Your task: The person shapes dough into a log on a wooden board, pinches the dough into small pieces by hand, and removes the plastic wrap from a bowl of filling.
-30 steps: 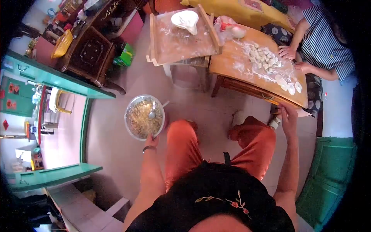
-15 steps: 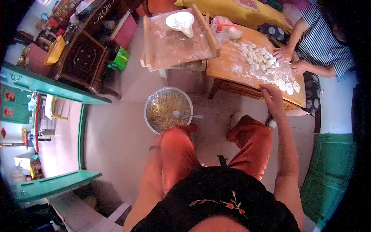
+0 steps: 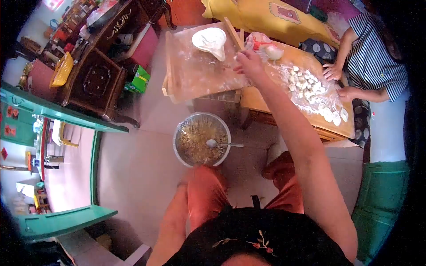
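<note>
My right hand (image 3: 250, 65) is over the right side of a floured wooden board with raised side rails (image 3: 195, 82). Its fingers point left and look apart, with nothing visible in them; whether they touch the rail is unclear. A pale lump of dough (image 3: 210, 41) lies on the board's far part. My left forearm (image 3: 171, 217) runs down beside my left knee, where the hand's fingers cannot be made out. On the floor before that knee stands a metal basin (image 3: 178, 153) of chopped filling (image 3: 197, 144), with a spoon (image 3: 212, 143) resting in it.
Right of the board, a wooden table (image 3: 253, 98) carries dumplings (image 3: 306, 84), flat wrappers (image 3: 336, 117) and a plastic bag (image 3: 257, 39). A co-worker in a striped shirt (image 3: 375, 53) has both hands at its far edge. A green box (image 3: 140, 79) stands left, near a dark cabinet (image 3: 97, 73).
My right hand has moved left and away from me, from the table's near edge to the board's right side. The view has shifted, so the basin appears lower and further right.
</note>
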Tool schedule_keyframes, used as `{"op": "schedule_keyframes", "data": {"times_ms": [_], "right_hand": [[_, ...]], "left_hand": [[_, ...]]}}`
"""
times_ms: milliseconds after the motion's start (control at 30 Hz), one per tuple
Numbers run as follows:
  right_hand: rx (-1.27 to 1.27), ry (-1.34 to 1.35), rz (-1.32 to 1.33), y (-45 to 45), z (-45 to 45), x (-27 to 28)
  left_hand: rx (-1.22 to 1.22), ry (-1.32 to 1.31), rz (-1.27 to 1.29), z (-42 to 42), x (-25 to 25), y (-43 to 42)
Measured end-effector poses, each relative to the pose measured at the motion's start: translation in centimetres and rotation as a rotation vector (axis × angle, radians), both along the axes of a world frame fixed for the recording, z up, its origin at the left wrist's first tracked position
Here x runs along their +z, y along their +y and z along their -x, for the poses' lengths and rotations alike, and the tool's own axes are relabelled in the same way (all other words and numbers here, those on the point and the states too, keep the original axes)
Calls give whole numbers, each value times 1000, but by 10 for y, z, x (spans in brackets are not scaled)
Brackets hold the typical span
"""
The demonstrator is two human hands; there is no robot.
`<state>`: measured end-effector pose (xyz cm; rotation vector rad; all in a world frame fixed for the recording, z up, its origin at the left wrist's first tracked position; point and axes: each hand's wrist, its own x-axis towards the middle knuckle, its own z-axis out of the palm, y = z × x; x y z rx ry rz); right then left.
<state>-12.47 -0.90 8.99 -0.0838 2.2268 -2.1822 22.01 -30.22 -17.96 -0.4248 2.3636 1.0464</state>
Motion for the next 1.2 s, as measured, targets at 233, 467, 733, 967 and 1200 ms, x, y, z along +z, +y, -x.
{"op": "schedule_keyframes", "data": {"times_ms": [233, 467, 733, 967, 1200], "right_hand": [[9, -65, -301, -41, 63, -26], [111, -195, -65, -61, 77, -50], [58, 38, -356, -30, 95, -57], [93, 51, -187, 41, 57, 33], [38, 97, -117, 145, 13, 31]], "left_hand": [[-91, -31, -24, 31, -1, 1], [-180, 246, -261, 35, -68, -25], [-24, -118, -310, 52, -27, 3], [-821, 209, -24, 63, -51, 9], [-603, -90, -223, 74, -9, 28]]}}
